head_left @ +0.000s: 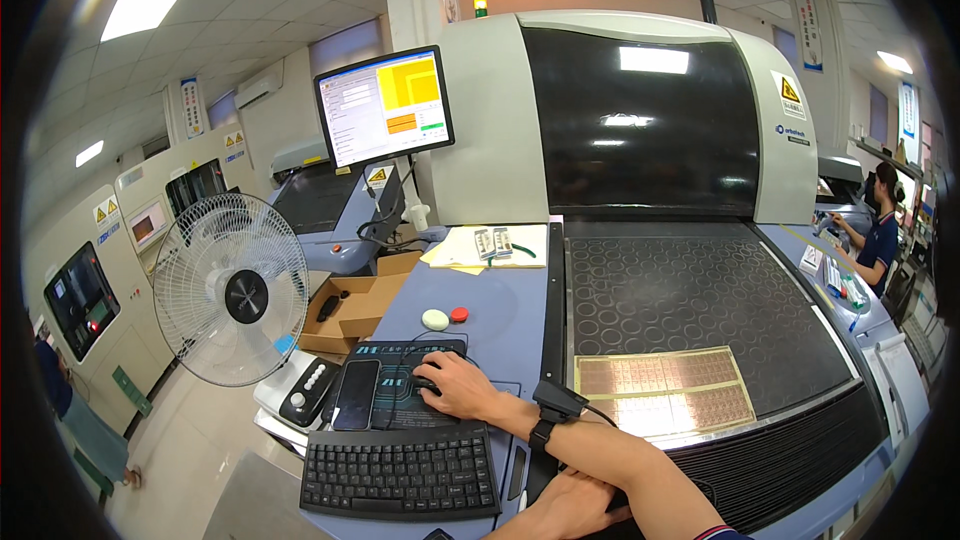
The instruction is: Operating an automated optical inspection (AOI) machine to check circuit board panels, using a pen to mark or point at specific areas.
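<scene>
Head view: around mouse (430,388) on pad (392,362), phone (356,395) left, keyboard (400,473) nearer, red button (459,315) beyond. Open table (425,292) up to papers (463,243); fan (246,296) past left edge. Curled over mouse with right hand (458,388); can't tell grip of left hand (568,505).

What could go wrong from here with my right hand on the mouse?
The right hand could knock the phone lying just left of the mouse. The cable from the wrist device might catch on the copper-coloured panel, as it appears close by. A careless reach forward could press the red button beyond the mat.
</scene>
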`<state>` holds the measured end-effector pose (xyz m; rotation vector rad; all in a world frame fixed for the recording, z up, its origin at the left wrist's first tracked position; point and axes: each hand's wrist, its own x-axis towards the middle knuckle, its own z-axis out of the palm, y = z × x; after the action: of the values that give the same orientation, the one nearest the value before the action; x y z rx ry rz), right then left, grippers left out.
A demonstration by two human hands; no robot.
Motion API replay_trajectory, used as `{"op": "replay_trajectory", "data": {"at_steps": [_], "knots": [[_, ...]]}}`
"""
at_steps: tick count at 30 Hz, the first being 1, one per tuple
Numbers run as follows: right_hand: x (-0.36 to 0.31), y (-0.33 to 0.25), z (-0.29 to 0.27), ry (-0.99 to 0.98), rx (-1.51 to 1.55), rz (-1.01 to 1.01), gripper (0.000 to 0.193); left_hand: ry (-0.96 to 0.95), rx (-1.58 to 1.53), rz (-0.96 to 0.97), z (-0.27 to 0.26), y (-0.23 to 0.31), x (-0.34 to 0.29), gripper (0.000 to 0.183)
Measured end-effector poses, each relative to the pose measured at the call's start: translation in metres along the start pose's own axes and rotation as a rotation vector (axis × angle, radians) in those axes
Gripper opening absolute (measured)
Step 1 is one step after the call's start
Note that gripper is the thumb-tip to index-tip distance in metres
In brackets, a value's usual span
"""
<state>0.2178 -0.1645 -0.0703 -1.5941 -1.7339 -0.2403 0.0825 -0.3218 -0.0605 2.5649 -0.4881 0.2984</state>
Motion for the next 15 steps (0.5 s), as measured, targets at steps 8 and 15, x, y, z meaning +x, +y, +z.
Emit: {"op": "replay_trajectory", "data": {"at_steps": [8, 15], "knots": [[0.0002, -0.0028, 0.0007, 0.005, -0.049, 0.076, 0.035, 0.019, -0.002, 0.003, -0.0058, 0.0043, 0.0006, 0.064], [-0.0004, -0.0009, 0.0039, 0.076, -0.067, 0.095, 0.037, 0.008, -0.032, 0.004, -0.0089, 0.0060, 0.0027, 0.063]]}}
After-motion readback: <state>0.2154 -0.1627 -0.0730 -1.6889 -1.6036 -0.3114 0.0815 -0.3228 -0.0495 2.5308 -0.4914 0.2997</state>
